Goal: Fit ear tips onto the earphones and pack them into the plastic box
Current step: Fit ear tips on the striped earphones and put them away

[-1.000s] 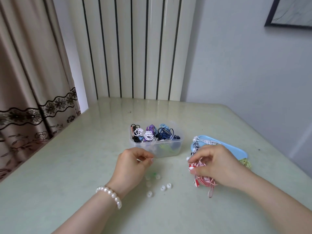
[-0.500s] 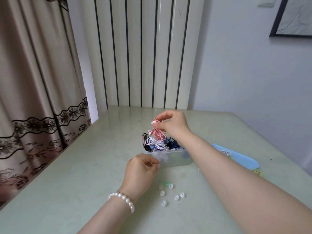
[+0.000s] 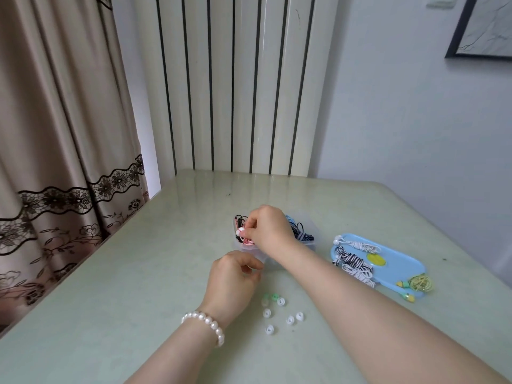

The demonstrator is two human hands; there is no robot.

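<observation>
Red-and-white earphones [image 3: 245,236], pinched in my right hand [image 3: 270,227], go into the box [image 3: 310,243]: packing step. Left hand [image 3: 235,275] curled, apparently empty. Next: release, fetch ear tips [image 3: 281,314].

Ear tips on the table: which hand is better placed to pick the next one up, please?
Left. The left hand hovers just above the ear tips; the right hand is busy over the box, pinching earphones.

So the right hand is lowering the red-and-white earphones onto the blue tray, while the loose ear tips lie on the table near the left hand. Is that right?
Not quite: the head view shows the right hand lowering the red-and-white earphones into the clear plastic box, not onto the blue tray. The loose ear tips do lie by the left hand.
</observation>
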